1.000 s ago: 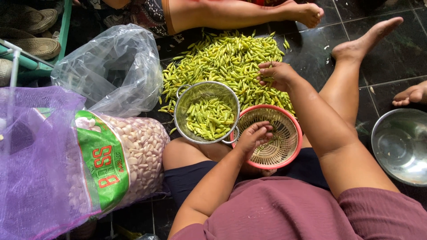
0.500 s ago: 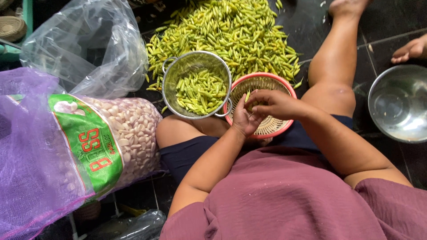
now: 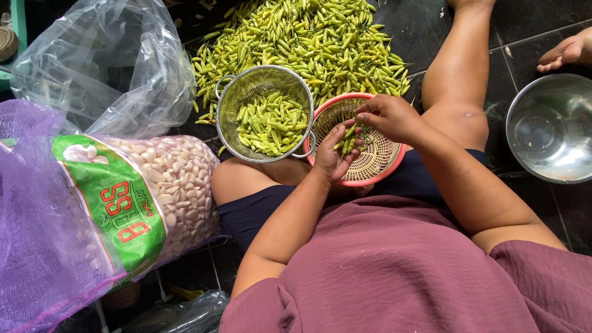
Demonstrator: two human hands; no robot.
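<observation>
My left hand [image 3: 335,155] cups a small bunch of green chillies [image 3: 349,140] over the pink woven basket [image 3: 379,161] on my lap. My right hand [image 3: 390,117] is above the same basket, its fingertips pinching one chilli of that bunch. Left of the basket, a metal colander [image 3: 242,98] holds a layer of green chillies. A large heap of green chillies [image 3: 308,38] lies on the dark tiled floor beyond both containers.
A purple mesh sack of peeled garlic cloves [image 3: 176,185] with a green label lies at my left. Behind it is a crumpled clear plastic bag [image 3: 105,61]. A steel bowl [image 3: 550,128] sits at the right, with another person's foot [image 3: 567,51] above it.
My right hand has come back from the chilli heap to the pink basket and met my left hand, which now holds chillies. The view has tilted closer to my lap.
</observation>
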